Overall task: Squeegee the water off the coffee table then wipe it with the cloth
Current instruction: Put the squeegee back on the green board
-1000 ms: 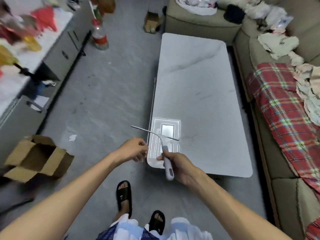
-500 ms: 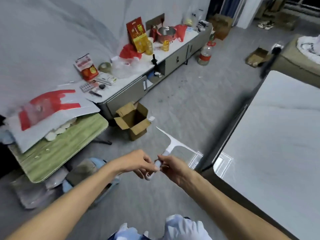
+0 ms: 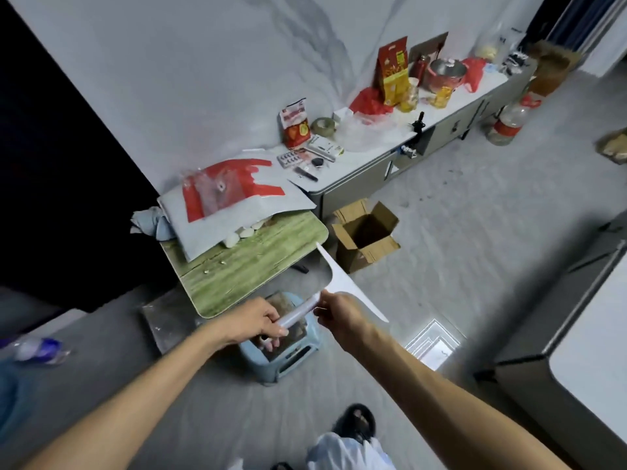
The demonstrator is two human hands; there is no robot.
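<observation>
We hold the white plastic squeegee with its long flat blade (image 3: 342,283) in the air in front of us, above the grey floor (image 3: 458,249) and well apart from the white marble-topped coffee bench (image 3: 590,364), whose corner shows at the right edge. Our left hand (image 3: 254,322) has its fingers (image 3: 276,330) curled closed round the pale tubular handle, while our right hand (image 3: 339,315) pinches it nearer the blade; its fingertips are turned from view, so we cannot tell how tight that grip is. We judge the tool light and mostly rigid, with a thin blade edge that would flex under pressure and a smooth handle that may slip if wet. The handle's middle looks the best place to grip. No cloth shows clearly.
</observation>
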